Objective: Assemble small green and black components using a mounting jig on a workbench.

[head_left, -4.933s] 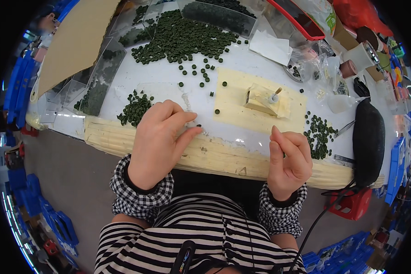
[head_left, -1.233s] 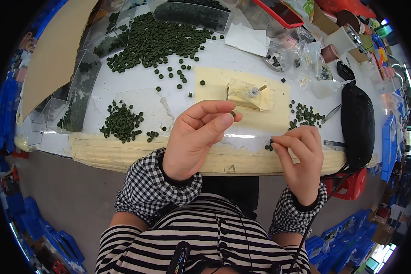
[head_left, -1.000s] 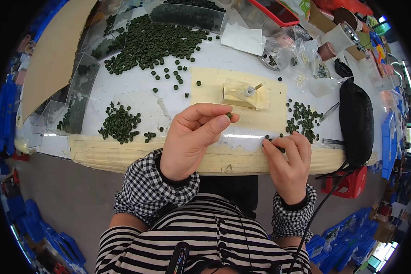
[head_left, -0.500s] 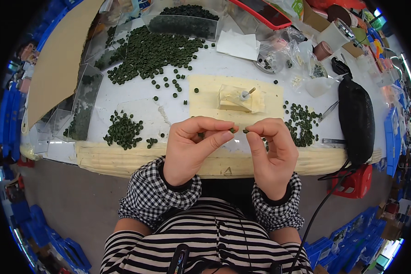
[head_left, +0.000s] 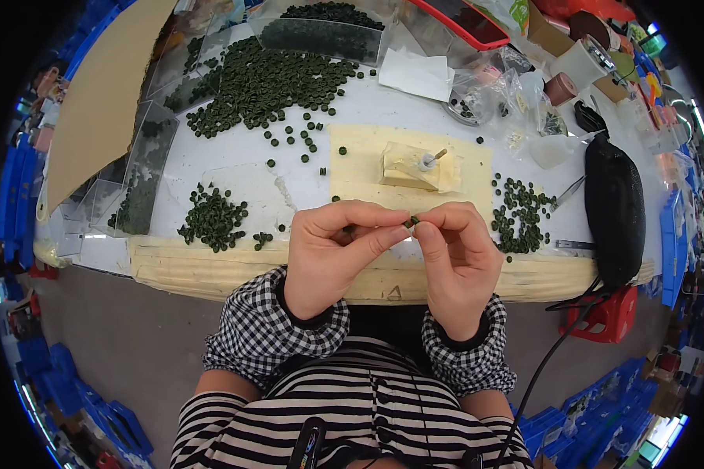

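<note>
My left hand (head_left: 326,254) and my right hand (head_left: 460,266) meet in front of me at the table's near edge, thumb and forefinger pinched on each. Between the fingertips shows a small dark green round piece (head_left: 412,222); the fingers cover most of it, and where one piece ends and another begins I cannot tell. Another dark piece lies partly hidden behind my left fingers. Beyond my hands stands a tape-wrapped block (head_left: 403,175) with a thin metal pin (head_left: 440,154) sticking up from it. Small heaps of similar green pieces lie left (head_left: 213,221) and right (head_left: 518,211).
A large pile of green pieces (head_left: 258,94) spreads at the back left, beside clear trays (head_left: 145,180) and a cardboard sheet (head_left: 102,102). Tweezers (head_left: 569,191) and a black pouch (head_left: 612,211) lie right. A red-cased phone (head_left: 469,23) and white paper (head_left: 416,75) are behind.
My two hands have come together, so the green pieces they pinched apart before now meet at the fingertips. The right hand moved left. The whole view shifted slightly.
</note>
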`<action>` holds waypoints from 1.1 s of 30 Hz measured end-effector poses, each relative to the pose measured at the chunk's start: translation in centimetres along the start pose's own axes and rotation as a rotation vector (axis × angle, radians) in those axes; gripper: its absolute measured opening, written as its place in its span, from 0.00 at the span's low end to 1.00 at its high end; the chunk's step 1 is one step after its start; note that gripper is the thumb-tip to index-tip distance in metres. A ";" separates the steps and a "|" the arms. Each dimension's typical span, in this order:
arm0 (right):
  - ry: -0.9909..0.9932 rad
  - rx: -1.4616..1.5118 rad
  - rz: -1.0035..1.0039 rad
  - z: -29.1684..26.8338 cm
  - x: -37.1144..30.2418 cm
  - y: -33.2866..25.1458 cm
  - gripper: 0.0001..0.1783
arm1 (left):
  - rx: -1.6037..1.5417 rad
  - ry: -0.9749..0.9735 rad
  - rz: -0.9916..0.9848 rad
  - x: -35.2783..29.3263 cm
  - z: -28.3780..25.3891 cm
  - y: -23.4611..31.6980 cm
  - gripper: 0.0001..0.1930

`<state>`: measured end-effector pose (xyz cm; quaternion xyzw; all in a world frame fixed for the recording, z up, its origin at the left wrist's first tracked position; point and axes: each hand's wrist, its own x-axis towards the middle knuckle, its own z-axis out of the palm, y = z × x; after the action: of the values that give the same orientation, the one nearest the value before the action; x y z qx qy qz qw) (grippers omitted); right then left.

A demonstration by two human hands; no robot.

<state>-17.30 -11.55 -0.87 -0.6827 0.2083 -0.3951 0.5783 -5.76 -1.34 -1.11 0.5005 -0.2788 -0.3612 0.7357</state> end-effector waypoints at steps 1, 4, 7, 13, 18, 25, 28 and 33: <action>0.003 0.011 0.019 0.0 -0.1 0.0 0.04 | 0.016 -0.005 0.019 0.1 0.0 0.1 0.09; -0.012 0.053 0.032 0.1 -0.1 0.0 0.04 | 0.030 -0.014 0.059 0.1 0.0 0.1 0.09; -0.019 0.102 0.058 0.1 -0.2 0.1 0.04 | 0.019 0.000 0.030 0.0 0.3 0.3 0.09; -0.009 0.197 0.092 0.4 -0.2 0.2 0.04 | -0.029 0.033 -0.006 0.1 0.4 0.4 0.10; 0.035 0.003 -0.003 0.5 -0.3 0.2 0.04 | 0.053 0.001 0.039 0.0 0.0 0.3 0.09; 0.095 -0.252 -0.264 0.9 -0.2 0.1 0.06 | 0.075 0.013 0.098 0.0 0.3 0.2 0.10; 0.064 -0.210 -0.243 0.8 -0.5 0.0 0.08 | 0.078 0.033 0.089 0.0 0.3 0.2 0.11; 0.025 -0.113 -0.207 0.4 -0.7 0.1 0.10 | 0.118 -0.001 0.116 0.0 0.1 0.3 0.12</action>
<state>-17.41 -10.82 -1.20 -0.7269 0.1660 -0.4488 0.4926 -5.72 -1.28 -0.77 0.5258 -0.3285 -0.3011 0.7246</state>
